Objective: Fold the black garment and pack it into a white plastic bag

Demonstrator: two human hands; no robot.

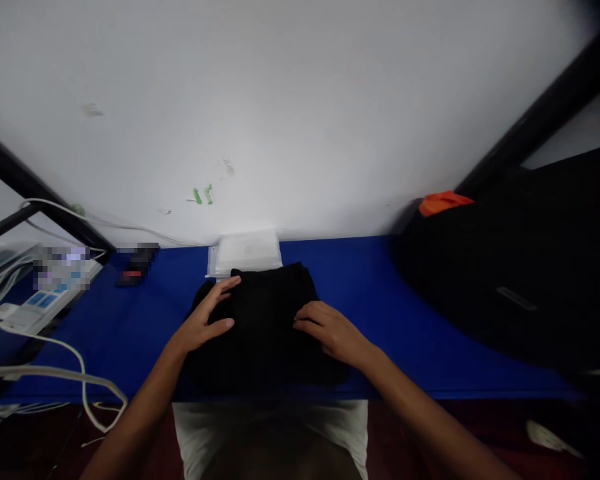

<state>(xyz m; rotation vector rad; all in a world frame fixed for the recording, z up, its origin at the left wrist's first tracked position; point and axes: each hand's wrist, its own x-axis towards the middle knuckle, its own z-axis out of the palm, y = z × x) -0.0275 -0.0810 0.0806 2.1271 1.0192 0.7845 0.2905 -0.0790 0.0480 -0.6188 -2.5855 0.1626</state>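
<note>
Blk cloth (267,327) on blue table (363,283), near edge, btwn hands. Looks folded into compact bundle, L edge uneven; what's left, can't tell. L hand (199,328): wide, thumb apart, over cloth's L side, no grip seen. R hand (334,330): fingers close tog., loosely bent, at R side; pinch unclear.

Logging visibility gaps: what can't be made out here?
Head view:
Black cloth: folds lost in darkness, parts covered by the left hand and right hand.
Dark object: masked by pixelation.
Orange item: partly hidden behind the large black thing, itself cut off by the right edge.
</note>
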